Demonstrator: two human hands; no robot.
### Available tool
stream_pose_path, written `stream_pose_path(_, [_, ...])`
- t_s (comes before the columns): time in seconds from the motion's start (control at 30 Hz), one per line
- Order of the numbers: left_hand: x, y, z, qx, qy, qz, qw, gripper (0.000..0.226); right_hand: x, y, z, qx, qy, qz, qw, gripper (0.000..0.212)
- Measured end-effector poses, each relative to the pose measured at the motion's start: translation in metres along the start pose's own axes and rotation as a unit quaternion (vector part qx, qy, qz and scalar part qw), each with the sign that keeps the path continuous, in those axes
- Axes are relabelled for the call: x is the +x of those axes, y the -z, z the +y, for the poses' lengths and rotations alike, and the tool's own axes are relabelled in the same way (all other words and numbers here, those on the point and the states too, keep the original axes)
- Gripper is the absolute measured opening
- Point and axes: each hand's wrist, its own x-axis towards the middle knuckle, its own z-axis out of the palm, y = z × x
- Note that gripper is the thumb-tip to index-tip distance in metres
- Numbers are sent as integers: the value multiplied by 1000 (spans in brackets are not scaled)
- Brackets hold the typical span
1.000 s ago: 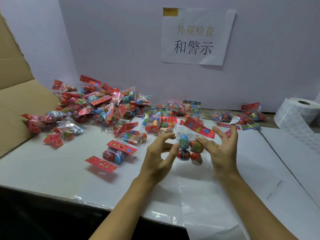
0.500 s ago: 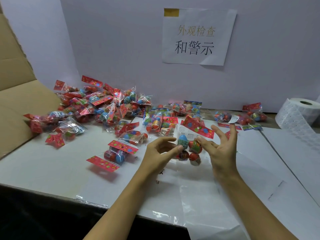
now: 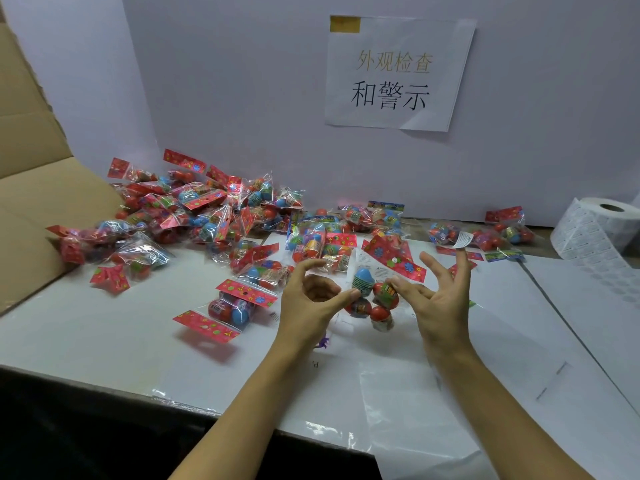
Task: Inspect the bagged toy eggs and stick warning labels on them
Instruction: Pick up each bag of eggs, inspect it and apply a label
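Observation:
I hold a clear bag of toy eggs (image 3: 371,296) just above the white table (image 3: 104,334), its red header card tilted up to the right. My left hand (image 3: 311,303) pinches the bag's left side, thumb tip against a blue egg. My right hand (image 3: 441,299) holds the right side with its thumb on a red egg, the other fingers spread upward. A small white warning label (image 3: 462,240) sticks to one raised right fingertip.
Several bagged eggs are heaped (image 3: 207,216) at the back left, with more bags (image 3: 498,233) at the back right. A cardboard box flap (image 3: 31,209) stands at left. A roll of labels (image 3: 599,230) sits at far right. The table's front edge (image 3: 173,403) is near.
The bag stays between my hands and has turned slightly. My left index finger has lifted off it. The label remains on my right fingertip.

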Motion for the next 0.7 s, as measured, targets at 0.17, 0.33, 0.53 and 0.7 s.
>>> stream_pose_path(0.17, [0,-1,-1,50,-34,27,998,81,-3,-1,-5,19,-18,-2,1000,110])
stream_pose_path(0.33, [-3,-2,5,-9,46,-78,996,74,-4,0,-9,70,-24,12,997,112])
stream_pose_path(0.53, [-10,-4,3,15,58,-173,983,84,-5,-3,-9,66,-19,14,998,108])
stream_pose_path(0.7, [-9,-4,7,-60,31,-152,986,91,-6,-1,-13,52,-43,56,996,92])
